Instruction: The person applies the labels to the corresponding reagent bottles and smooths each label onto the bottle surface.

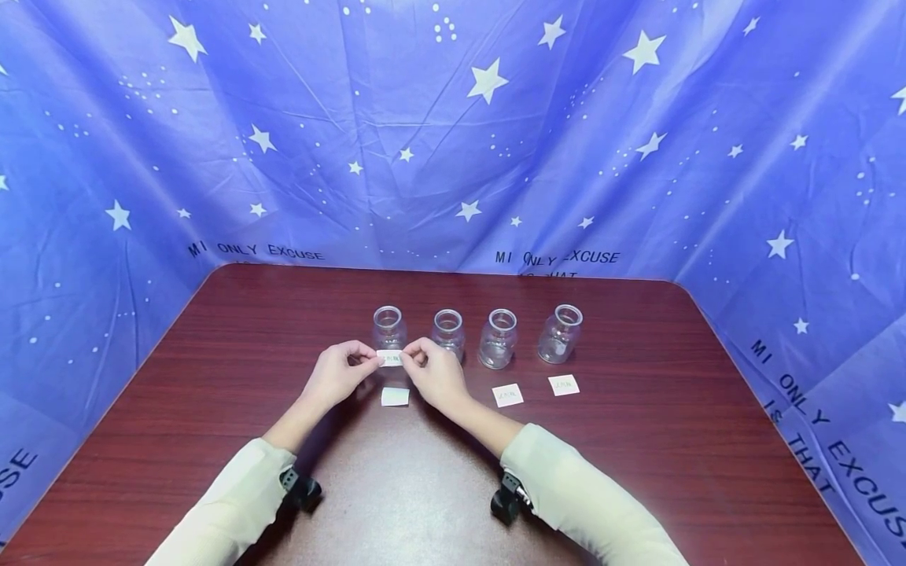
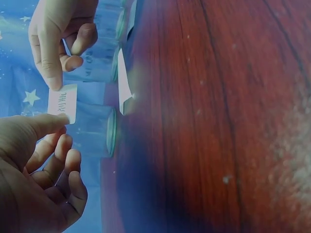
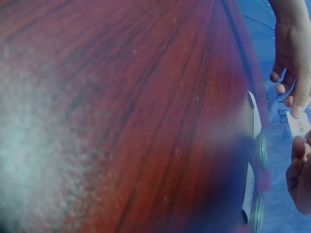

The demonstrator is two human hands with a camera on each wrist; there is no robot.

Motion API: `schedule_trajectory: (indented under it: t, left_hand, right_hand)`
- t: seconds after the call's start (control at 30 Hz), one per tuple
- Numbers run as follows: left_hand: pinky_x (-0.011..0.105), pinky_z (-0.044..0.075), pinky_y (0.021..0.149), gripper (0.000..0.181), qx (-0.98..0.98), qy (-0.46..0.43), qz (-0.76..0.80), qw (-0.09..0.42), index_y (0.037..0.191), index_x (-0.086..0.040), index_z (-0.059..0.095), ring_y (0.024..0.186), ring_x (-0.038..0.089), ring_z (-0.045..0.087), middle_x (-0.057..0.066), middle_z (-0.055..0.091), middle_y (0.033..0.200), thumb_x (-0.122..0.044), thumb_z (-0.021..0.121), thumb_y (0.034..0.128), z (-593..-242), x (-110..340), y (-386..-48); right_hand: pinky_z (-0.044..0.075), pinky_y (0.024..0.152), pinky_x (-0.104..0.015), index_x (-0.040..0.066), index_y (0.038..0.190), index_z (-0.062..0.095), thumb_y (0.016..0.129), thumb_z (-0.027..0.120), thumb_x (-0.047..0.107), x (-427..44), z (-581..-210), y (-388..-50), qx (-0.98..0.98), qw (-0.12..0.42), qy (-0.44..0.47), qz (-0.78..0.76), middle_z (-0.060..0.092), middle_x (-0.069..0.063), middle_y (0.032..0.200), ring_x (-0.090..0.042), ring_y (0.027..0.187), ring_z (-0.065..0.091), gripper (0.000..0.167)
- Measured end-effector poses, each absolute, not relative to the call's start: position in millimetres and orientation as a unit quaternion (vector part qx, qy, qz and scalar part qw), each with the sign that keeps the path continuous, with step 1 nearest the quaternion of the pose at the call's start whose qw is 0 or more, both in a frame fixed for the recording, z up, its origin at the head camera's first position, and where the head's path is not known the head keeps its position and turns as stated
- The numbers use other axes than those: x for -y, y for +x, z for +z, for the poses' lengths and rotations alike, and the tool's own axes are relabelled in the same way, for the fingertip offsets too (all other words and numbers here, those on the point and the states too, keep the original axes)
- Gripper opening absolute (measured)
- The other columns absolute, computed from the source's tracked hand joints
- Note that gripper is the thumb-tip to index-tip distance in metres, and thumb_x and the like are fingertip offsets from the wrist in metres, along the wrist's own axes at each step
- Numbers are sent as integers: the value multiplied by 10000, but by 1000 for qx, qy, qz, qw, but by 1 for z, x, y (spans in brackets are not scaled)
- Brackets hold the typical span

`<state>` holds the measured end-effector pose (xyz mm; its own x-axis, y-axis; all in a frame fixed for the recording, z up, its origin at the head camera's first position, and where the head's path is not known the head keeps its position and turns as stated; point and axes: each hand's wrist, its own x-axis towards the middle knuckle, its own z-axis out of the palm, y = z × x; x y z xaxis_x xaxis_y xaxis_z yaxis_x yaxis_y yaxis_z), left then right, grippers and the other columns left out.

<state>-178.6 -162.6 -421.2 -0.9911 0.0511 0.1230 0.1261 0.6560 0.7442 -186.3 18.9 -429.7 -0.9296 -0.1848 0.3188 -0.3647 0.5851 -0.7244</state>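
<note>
A small white label [image 1: 389, 358] with handwriting is stretched between both hands, its writing turned toward the head camera. My left hand [image 1: 341, 373] pinches its left end with thumb and finger; my right hand [image 1: 437, 377] pinches the right end. Directly behind is the leftmost clear glass jar [image 1: 388, 330], its lower part hidden by the label; whether the two touch, I cannot tell. In the left wrist view the label [image 2: 63, 103] is flat, with the other fingers of the left hand [image 2: 34, 165] loosely bent. The right wrist view catches the label [image 3: 297, 125] at its edge.
Another open glass jar [image 1: 447, 324] is partly covered by the right hand. Two more jars [image 1: 499, 338] stand farther right, with written labels [image 1: 507, 395] before them. A pale slip [image 1: 395, 397] lies below the hands. Blue star-printed cloth [image 1: 425, 141] surrounds the wooden table [image 1: 637, 472].
</note>
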Motion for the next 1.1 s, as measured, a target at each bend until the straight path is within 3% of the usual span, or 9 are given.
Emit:
schedule_trajectory:
  t: [0.33,0.6,1.1]
  left_hand:
    - [212,431,547,139,905,-41,-423,32,876,-66,674,588,185,653,49,683,751,-197,683,831,-423,164,-182]
    - [225,420,620,127,916,-41,-397,53,845,-89,678,624,66,542,19,659,741,-208,701,808,-423,164,-186]
    - [245,457,647,170,912,-39,-406,42,877,-69,688,669,83,594,51,704,777,-227,704,817,-425,166,-190]
  right_hand:
    - [372,508,-173,157,875,667,868,629,233,-14,-434,-189,891,117,141,415,635,62,648,15,507,433,85]
    - [338,499,-164,156,866,666,865,637,220,-12,-437,-191,892,141,144,404,621,60,619,27,490,407,70]
    - [360,516,-179,164,868,665,862,634,244,-8,-439,-191,898,150,119,396,618,63,616,14,503,439,86]
